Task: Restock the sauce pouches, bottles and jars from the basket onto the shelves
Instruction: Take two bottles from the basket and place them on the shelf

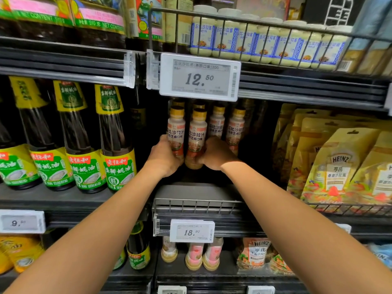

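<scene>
Item 1. My left hand (164, 155) grips the lower body of the left dressing bottle (176, 128), fingers wrapped round it from the 9 o'clock side. My right hand (216, 153) grips the lower body of the right dressing bottle (197, 134), fingers curled round it from the 3 o'clock side. The two hands sit close together, each clamped on its own bottle, backs of the hands toward me.

Item 2. Both bottles stand with the long axis vertical, yellow caps pointing to 12 o'clock, printed labels facing me. They are just beside each other; I cannot tell whether they touch. My hands partly hide their bases, so I cannot tell whether they rest on the middle shelf (197, 187) or are held just above it.

Item 3. Location: well back on the middle shelf, behind the wire rail (197, 205), directly below the 12.50 price tag (200, 77). Rear dressing bottles (235, 128) of the same kind stand upright at 2 o'clock of the pair.

Item 4. Surroundings: oyster sauce bottles (118, 141) at 9 o'clock, Heinz pouches (335, 166) at 3 o'clock, mayonnaise jars (244, 43) on the shelf above, at 12 to 1 o'clock.
</scene>
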The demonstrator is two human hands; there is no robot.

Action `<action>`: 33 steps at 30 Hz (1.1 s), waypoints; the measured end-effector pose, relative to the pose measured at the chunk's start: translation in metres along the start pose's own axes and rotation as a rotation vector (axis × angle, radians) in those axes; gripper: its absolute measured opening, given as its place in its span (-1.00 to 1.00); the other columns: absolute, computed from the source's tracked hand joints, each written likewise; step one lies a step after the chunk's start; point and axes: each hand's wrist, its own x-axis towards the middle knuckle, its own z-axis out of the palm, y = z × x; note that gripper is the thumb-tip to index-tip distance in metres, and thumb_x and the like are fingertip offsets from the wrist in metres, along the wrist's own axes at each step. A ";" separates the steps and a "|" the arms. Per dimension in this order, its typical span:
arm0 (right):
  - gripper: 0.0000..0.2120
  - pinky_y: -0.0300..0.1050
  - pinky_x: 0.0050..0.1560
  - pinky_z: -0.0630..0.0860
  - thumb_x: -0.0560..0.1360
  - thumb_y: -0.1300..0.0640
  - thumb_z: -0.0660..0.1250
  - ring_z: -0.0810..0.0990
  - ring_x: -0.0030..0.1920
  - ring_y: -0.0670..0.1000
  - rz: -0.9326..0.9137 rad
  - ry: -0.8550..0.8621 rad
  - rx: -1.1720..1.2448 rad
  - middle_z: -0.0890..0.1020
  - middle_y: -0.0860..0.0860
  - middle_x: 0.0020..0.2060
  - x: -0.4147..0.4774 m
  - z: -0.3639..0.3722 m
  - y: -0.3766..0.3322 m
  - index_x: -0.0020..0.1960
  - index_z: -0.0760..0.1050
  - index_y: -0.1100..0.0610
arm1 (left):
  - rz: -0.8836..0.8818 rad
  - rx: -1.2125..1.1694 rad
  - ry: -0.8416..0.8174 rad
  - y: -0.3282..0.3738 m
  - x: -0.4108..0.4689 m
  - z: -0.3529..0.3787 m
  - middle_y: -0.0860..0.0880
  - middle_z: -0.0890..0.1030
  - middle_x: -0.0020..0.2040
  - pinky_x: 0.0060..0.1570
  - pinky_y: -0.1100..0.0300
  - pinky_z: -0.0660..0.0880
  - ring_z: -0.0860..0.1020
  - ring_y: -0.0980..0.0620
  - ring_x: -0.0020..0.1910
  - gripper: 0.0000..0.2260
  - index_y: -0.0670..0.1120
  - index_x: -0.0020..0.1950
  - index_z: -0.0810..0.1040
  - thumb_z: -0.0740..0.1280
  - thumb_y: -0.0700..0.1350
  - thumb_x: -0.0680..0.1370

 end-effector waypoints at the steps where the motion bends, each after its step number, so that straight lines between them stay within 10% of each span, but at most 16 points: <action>1: -0.60 -0.12 0.05 0.55 0.42 0.10 0.54 0.63 0.04 0.05 0.001 0.001 0.003 0.65 0.06 0.07 0.000 0.000 0.000 0.21 0.55 0.14 | 0.001 0.004 0.002 0.000 0.000 0.001 -0.14 0.56 0.27 0.03 0.17 0.36 0.52 -0.17 0.27 -0.44 -0.07 0.42 0.34 0.47 -0.08 0.48; 10: -0.54 -0.09 0.11 0.52 0.49 -0.03 0.48 0.60 0.13 0.09 0.002 -0.017 -0.069 0.61 0.09 0.15 0.000 0.001 0.006 0.29 0.49 0.16 | 0.018 0.094 0.004 -0.005 0.002 0.001 -0.16 0.48 0.35 0.29 0.06 0.39 0.44 -0.17 0.36 -0.37 -0.04 0.48 0.33 0.49 -0.09 0.47; 24: -0.69 -0.19 -0.33 0.35 0.46 -0.14 0.47 0.53 -0.25 -0.05 -0.041 -0.034 -0.022 0.55 -0.04 -0.24 -0.010 -0.007 0.007 -0.05 0.54 0.09 | -0.021 0.078 0.080 0.000 -0.008 -0.003 -0.22 0.36 0.41 0.28 0.08 0.36 0.39 -0.21 0.38 -0.29 -0.09 0.54 0.23 0.47 0.01 0.48; 28: -0.69 -0.06 -0.28 0.48 0.50 -0.03 0.46 0.57 -0.27 0.09 -0.102 0.036 0.183 0.58 0.01 -0.36 -0.031 -0.016 0.011 -0.36 0.48 0.01 | 0.120 -0.037 0.089 0.002 -0.030 -0.006 -0.02 0.61 0.11 0.09 0.19 0.50 0.59 0.00 0.10 -0.57 0.06 0.29 0.50 0.45 -0.01 0.44; 33: -0.78 -0.14 -0.23 0.63 0.51 0.13 0.46 0.66 -0.18 -0.06 -0.107 0.068 0.652 0.70 -0.14 -0.30 -0.072 -0.026 0.026 -0.25 0.65 -0.15 | 0.239 -0.238 0.007 0.022 -0.057 0.000 0.14 0.65 -0.18 -0.11 0.42 0.48 0.60 0.29 -0.19 -0.68 0.22 0.06 0.51 0.40 0.07 0.32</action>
